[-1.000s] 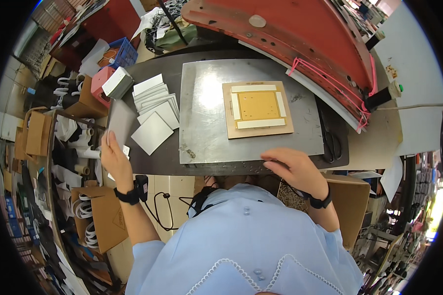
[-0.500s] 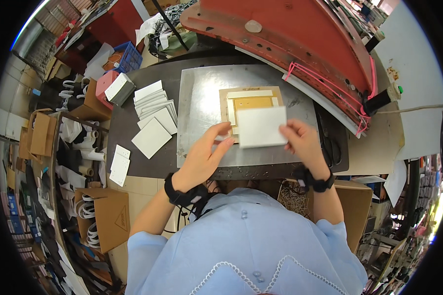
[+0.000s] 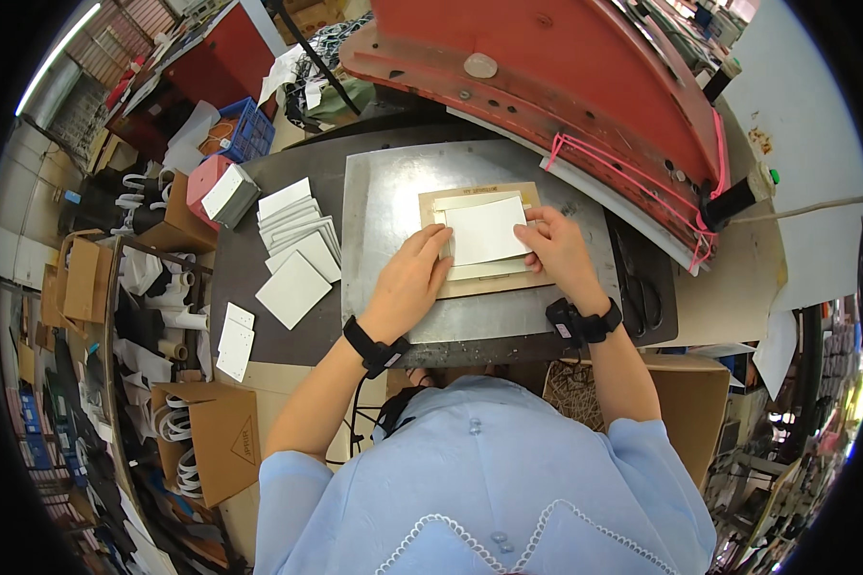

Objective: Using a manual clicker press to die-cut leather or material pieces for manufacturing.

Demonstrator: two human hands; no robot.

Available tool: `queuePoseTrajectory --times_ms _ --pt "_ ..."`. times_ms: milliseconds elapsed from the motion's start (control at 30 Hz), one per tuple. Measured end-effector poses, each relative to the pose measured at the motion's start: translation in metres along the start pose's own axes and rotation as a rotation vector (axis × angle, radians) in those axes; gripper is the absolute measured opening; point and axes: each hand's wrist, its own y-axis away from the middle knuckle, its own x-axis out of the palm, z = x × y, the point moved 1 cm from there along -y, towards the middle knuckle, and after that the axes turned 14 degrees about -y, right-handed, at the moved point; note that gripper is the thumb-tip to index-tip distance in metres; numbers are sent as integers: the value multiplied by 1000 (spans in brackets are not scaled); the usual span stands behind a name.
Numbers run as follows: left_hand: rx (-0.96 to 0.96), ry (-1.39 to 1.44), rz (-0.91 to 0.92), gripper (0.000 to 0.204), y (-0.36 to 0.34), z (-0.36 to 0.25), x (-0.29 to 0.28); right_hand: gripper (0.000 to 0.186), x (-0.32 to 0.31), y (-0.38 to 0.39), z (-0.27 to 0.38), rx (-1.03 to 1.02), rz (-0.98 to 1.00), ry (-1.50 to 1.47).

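A white square sheet (image 3: pixel 486 230) lies on a tan wooden frame block (image 3: pixel 484 282) that sits on a grey metal plate (image 3: pixel 384 192). My left hand (image 3: pixel 408 278) grips the sheet's left edge with its fingertips. My right hand (image 3: pixel 556 251) holds the sheet's right edge, palm resting on the block. Both wrists wear black bands. A fanned stack of white square sheets (image 3: pixel 297 225) lies left of the plate, with one loose sheet (image 3: pixel 293 289) in front of it.
A large red press head (image 3: pixel 566 86) hangs over the back of the plate, with pink cord (image 3: pixel 633 172) along its edge. Two small white cards (image 3: pixel 234 341) lie at the bench's left front. Cardboard boxes (image 3: pixel 216 436) and clutter crowd the floor at left. Black scissors (image 3: pixel 638 287) lie right of the plate.
My left hand left the stack at the left and came to the block with a white sheet. Both hands now press that sheet down onto the tan block.
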Motion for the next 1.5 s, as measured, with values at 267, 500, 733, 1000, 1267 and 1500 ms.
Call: queuePoseTrajectory --times_ms 267,500,733,1000,1267,1500 --pt "85 -142 17 38 -8 1 9 29 -2 0 -3 -155 -23 331" --pt "106 -217 74 40 -20 4 5 27 5 9 0 -604 -55 820" --pt "169 -361 36 48 -16 1 11 29 4 8 -6 -727 72 1066" --pt "1 -76 -57 47 -10 7 -4 50 -39 25 22 -818 -272 645" --pt "36 -49 -54 37 25 -3 -27 40 -170 42 122 -933 -713 98" --pt "27 75 25 25 45 -17 -35 44 -193 22 109 -759 -636 -96"
